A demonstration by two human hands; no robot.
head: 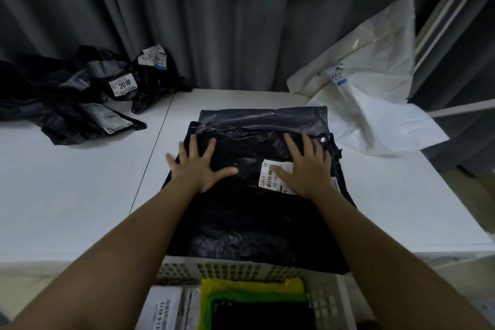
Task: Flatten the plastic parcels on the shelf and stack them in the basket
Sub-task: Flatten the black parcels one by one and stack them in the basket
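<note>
Taking the black parcel [254, 195] on the table [67, 195] as my landmark: left of it lies a crumpled dark pile [80, 99]. My left hand [199, 166] and right hand [305, 169] press flat on it, fingers spread. Its near edge overhangs the basket [241, 270]; it could slip in unflattened. Right of it, white bags [375, 104] crowd the table's edge.

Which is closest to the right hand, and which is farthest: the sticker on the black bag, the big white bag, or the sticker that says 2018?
From the right hand, in the head view:
1. The sticker on the black bag: the hand rests partly on it.
2. The big white bag: to the right, toward the curtain.
3. The 2018 sticker: far left, on the crumpled dark pile.
</note>
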